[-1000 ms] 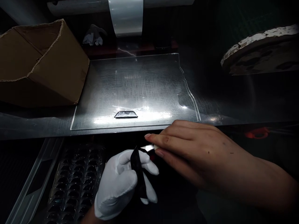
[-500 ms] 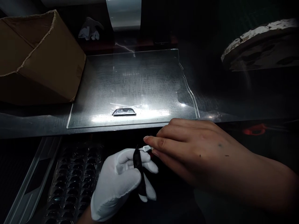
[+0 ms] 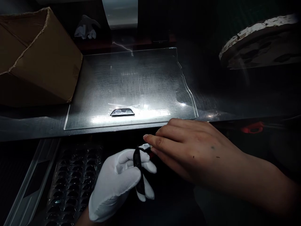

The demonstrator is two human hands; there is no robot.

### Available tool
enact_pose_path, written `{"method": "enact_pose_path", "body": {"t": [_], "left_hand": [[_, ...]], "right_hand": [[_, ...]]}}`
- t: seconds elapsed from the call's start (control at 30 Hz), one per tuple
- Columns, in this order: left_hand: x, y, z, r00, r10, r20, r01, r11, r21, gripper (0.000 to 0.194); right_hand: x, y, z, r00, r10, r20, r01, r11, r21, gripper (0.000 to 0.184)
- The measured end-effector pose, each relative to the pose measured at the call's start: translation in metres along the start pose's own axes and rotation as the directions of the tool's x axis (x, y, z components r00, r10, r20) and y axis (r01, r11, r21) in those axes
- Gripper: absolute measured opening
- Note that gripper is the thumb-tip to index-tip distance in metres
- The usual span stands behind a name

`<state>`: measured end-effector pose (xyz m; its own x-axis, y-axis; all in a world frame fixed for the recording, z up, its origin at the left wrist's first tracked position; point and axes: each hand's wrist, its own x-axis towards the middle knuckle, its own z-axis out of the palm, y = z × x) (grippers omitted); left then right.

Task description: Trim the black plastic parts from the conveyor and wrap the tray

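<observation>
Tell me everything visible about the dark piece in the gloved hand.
The dark piece is black, long and slim, with a pointed upper end; its material is unclear. The gloved left hand grips it lengthwise, nearer the camera than the glass sheet. A metal-tipped tool in the right hand reaches its upper end; contact is unclear.

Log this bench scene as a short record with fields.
left hand: white-gloved, fingers holding a slim black piece
right hand: bare, holding a metal-tipped tool at the black piece's upper end
glass sheet: scratched, bearing a trapezoid piece near its front edge
left of sheet: open cardboard box
lower left: clear tray with rows of dark shapes
behind sheet: crumpled white cloth or glove
</observation>
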<state>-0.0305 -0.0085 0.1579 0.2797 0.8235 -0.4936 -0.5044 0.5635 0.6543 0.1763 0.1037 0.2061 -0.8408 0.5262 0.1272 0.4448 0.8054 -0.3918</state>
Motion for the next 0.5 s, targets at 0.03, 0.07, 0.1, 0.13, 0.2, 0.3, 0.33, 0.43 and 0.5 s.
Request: {"method": "enact_pose_path", "body": {"t": [0.03, 0.07, 0.1, 0.13, 0.2, 0.3, 0.33, 0.43, 0.5], "left_hand": [[0.0, -0.001, -0.001, 1.0, 0.01, 0.011, -0.01, 1.0, -0.002, 0.041], [0.001, -0.002, -0.002, 1.0, 0.017, 0.02, -0.017, 1.0, -0.003, 0.04], [0.001, -0.003, -0.002, 0.999, 0.023, 0.022, -0.023, 1.0, -0.005, 0.039], [0.001, -0.003, -0.002, 0.999, 0.034, 0.021, -0.034, 0.999, -0.008, 0.037], [0.002, -0.002, -0.001, 0.998, 0.064, -0.001, -0.064, 0.998, -0.019, 0.036], [0.002, 0.001, 0.001, 0.994, 0.111, -0.015, -0.111, 0.994, -0.003, 0.041], [0.002, 0.002, 0.002, 0.993, 0.12, -0.016, -0.12, 0.993, 0.007, 0.043], [0.001, 0.004, 0.004, 0.991, 0.131, -0.037, -0.13, 0.991, 0.011, 0.046], [0.001, 0.004, 0.004, 0.99, 0.127, -0.055, -0.127, 0.992, 0.003, 0.046]], "right_hand": [[-0.001, 0.001, 0.0, 1.0, -0.007, -0.014, 0.007, 1.0, 0.009, 0.029], [-0.003, 0.003, 0.001, 0.999, -0.014, -0.043, 0.015, 1.0, 0.017, 0.027], [-0.004, 0.004, 0.001, 0.997, -0.01, -0.078, 0.012, 1.0, 0.027, 0.026], [-0.006, 0.006, 0.002, 0.994, 0.004, -0.113, 0.001, 0.999, 0.044, 0.024], [-0.01, 0.007, 0.002, 0.989, 0.061, -0.133, -0.047, 0.994, 0.103, 0.022], [-0.012, 0.005, 0.0, 0.994, 0.103, -0.047, -0.091, 0.973, 0.211, 0.02], [-0.012, 0.003, -0.001, 0.995, 0.1, -0.012, -0.095, 0.967, 0.236, 0.019], [-0.009, -0.004, -0.003, 0.99, 0.113, 0.084, -0.132, 0.952, 0.276, 0.016], [-0.006, -0.007, -0.003, 0.983, 0.13, 0.132, -0.163, 0.945, 0.284, 0.019]]}}
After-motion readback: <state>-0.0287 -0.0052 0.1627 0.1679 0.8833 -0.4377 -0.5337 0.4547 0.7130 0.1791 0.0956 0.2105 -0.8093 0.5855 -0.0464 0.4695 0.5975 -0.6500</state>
